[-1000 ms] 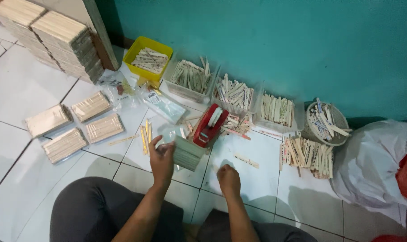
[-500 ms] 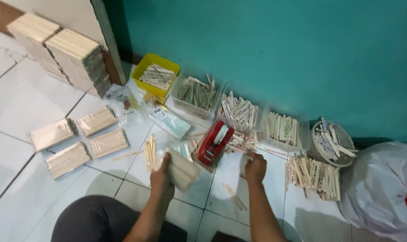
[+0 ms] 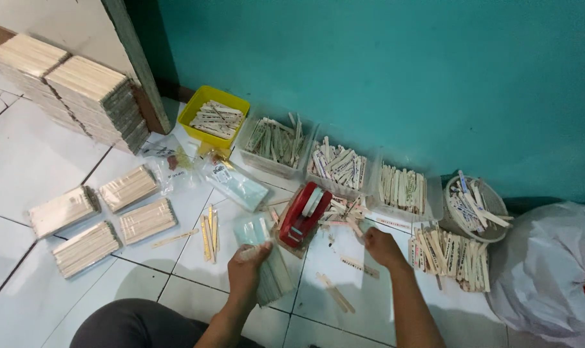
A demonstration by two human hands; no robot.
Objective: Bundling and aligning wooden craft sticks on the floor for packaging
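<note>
White floor tiles (image 3: 22, 161) carry everything. Left hand (image 3: 247, 270) has its fingers clamped on a stack of clear sleeves (image 3: 270, 274). Right hand (image 3: 382, 248) rests on loose sticks (image 3: 360, 264), fingers together. Beyond sit a red tape dispenser (image 3: 303, 216), then stick trays (image 3: 276, 142) along the teal wall (image 3: 369, 64).

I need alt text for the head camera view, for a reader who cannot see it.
A person's left hand holds a stack of clear plastic sleeves while the right hand reaches toward wooden sticks beside a red tape dispenser on a white tiled floor.
</note>
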